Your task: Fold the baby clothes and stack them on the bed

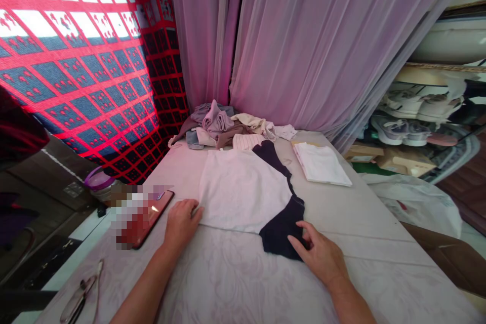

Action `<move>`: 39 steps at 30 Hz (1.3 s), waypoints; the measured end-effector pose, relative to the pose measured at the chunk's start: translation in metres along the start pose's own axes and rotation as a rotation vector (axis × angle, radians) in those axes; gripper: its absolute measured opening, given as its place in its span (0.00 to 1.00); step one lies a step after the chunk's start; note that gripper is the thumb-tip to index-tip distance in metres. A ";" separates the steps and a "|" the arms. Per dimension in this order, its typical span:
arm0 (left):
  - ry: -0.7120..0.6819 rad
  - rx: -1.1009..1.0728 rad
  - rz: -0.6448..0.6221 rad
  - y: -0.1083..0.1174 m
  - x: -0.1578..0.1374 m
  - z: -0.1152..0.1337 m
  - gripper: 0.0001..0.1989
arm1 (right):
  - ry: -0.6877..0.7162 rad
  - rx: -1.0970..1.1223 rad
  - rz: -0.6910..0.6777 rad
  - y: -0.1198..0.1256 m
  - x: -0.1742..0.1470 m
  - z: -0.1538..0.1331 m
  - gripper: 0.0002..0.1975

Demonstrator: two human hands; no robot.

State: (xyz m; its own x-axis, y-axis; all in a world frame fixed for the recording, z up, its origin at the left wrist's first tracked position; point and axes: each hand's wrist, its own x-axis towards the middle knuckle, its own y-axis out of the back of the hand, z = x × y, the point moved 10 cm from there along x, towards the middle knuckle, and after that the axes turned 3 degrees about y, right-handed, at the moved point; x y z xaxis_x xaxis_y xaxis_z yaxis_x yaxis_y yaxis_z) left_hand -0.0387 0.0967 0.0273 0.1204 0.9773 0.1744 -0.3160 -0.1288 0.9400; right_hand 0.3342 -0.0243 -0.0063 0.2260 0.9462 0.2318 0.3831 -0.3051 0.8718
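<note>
A shirt with a white body (pixel 243 190) and a dark navy sleeve (pixel 283 230) lies spread on the bed-like surface (pixel 235 283), its navy part running along the right side. At its lower left edge is my left hand (pixel 183 220), fingers curled and thumb close to them on the white cloth. My right hand (pixel 322 253) rests at the end of the navy sleeve, with thumb and forefinger apart and touching the dark fabric. The remaining fingers of that hand are partly hidden.
Behind the shirt lies a heap of crumpled clothes (pixel 218 124). A folded white garment (pixel 322 162) sits at the right. Left of my arm are a red phone (pixel 150 223), partly blurred, and eyeglasses (pixel 79 298). Shoes (pixel 402 129) stand on a rack beyond the right edge.
</note>
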 end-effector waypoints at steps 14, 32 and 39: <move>0.226 -0.413 0.112 -0.001 -0.006 -0.028 0.18 | -0.122 0.599 -0.190 -0.016 -0.005 -0.011 0.28; -0.379 -0.061 -0.171 0.000 -0.021 0.026 0.14 | -0.336 1.136 -0.349 -0.020 -0.015 -0.008 0.28; -0.459 0.070 -0.275 -0.006 -0.019 0.037 0.11 | -0.535 1.428 -0.127 -0.025 -0.010 -0.005 0.21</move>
State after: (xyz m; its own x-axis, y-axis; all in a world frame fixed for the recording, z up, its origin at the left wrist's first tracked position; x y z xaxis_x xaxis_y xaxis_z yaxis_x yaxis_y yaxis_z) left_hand -0.0047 0.0726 0.0290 0.5940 0.8043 0.0150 -0.1534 0.0950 0.9836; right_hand 0.3177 -0.0252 -0.0277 0.2926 0.9199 -0.2610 0.8687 -0.3698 -0.3296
